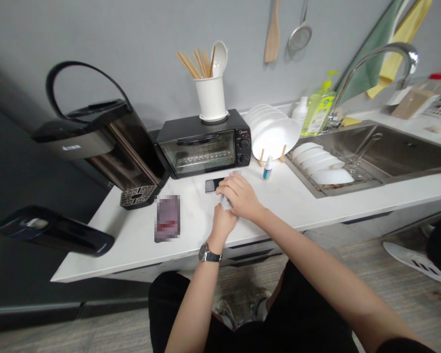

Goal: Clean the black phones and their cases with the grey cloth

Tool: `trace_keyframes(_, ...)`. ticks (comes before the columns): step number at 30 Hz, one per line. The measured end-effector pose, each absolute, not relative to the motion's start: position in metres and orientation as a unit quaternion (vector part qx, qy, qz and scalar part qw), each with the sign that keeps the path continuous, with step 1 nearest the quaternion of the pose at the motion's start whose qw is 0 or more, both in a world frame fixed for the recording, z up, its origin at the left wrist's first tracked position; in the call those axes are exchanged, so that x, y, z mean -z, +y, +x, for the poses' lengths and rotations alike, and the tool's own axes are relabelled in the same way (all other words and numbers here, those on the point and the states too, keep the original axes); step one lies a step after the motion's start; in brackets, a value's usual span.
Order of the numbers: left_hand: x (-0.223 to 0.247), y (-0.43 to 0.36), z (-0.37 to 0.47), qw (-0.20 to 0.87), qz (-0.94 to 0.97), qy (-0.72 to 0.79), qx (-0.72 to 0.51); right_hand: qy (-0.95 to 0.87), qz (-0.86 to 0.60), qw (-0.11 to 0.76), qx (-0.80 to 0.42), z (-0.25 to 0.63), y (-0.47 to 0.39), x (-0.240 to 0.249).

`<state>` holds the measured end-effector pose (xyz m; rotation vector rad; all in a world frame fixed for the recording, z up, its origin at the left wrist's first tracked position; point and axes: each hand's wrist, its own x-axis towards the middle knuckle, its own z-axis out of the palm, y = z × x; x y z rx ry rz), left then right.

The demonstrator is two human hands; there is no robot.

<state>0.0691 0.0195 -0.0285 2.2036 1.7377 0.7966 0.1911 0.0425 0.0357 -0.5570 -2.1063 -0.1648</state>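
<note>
My right hand [239,195] lies over the front of my left hand, its fingers curled down on a small crumpled white cloth or tissue [226,202]. Underneath, my left hand [223,220], with a watch [208,254] on the wrist, has its fingers mostly hidden. Just beyond the hands a dark phone [212,185] lies flat on the white counter [194,211], partly covered by my right fingers. To the right stands a small white spray bottle [267,168] with a blue and yellow label. A blurred purplish flat item [168,218] lies to the left.
Behind the hands is a black toaster oven [202,149] with a utensil holder [210,98] on top. A dark drink machine [110,147] stands left. White plates [275,137] stand in a rack beside the sink [382,181]. A person's shoe [419,262] shows at right.
</note>
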Motion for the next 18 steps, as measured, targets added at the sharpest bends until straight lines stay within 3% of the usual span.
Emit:
trace_keyframes(10,0.024,0.021,0.075,0.093,0.74,0.615,-0.256,-0.848,-0.398,0.348,-0.031,0.216,0.046,-0.079)
trace_keyframes(18,0.026,0.018,0.069,0.095,0.754,0.606,-0.234,-0.911,-0.222,0.343,0.047,0.194,0.037,-0.068)
